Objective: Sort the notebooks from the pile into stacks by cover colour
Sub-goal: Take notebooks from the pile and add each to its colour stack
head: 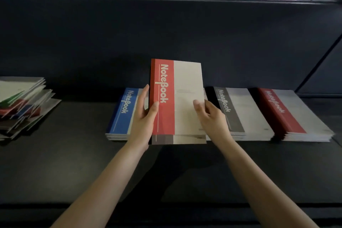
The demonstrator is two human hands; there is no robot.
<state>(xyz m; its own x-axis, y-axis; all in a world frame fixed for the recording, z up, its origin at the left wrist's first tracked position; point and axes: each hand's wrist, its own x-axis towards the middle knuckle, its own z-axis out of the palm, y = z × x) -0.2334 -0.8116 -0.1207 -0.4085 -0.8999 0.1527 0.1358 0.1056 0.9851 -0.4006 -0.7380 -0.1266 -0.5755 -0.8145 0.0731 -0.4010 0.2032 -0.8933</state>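
I hold a red-and-white notebook (177,98) upright-tilted in the middle, above the table. My left hand (145,116) grips its left spine edge, thumb on the red band. My right hand (209,114) holds its right edge, thumb on the white cover. Under it a grey-banded cover (162,139) shows at the bottom edge. Behind lie sorted stacks: blue (120,114) on the left, grey (238,113) right of centre, red (288,114) far right. The unsorted mixed pile (22,105) sits at the left edge.
A dark table (166,172) carries everything, backed by a dark partition (166,33). Beyond it are shelves with tubs and a person's head at the top left. The table front edge runs along the bottom.
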